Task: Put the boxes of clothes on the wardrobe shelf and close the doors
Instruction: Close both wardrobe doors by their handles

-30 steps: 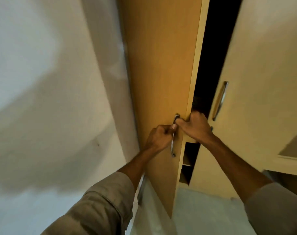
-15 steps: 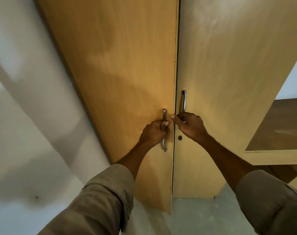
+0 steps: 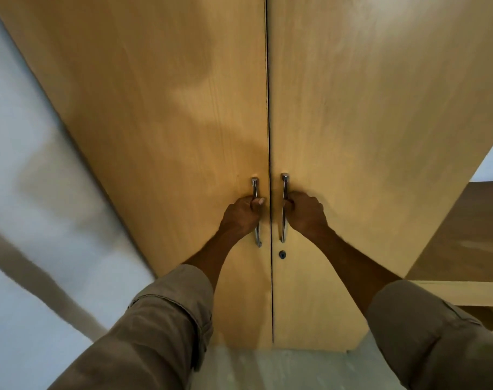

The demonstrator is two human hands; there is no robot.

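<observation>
Both wardrobe doors (image 3: 169, 114) look like light wood-grain laminate, smooth with a soft satin sheen, and you can see faint vertical grain lines. The two handles (image 3: 256, 190) are shiny polished metal, chrome-looking. There's a small dark keyhole (image 3: 282, 254) too, can't tell what it's made of. Sleeves (image 3: 160, 319) are matt khaki woven cloth, a bit creased. The wall (image 3: 20, 142) looks like matt white paint, and the floor (image 3: 267, 367) is a pale, smooth, dull surface.
</observation>
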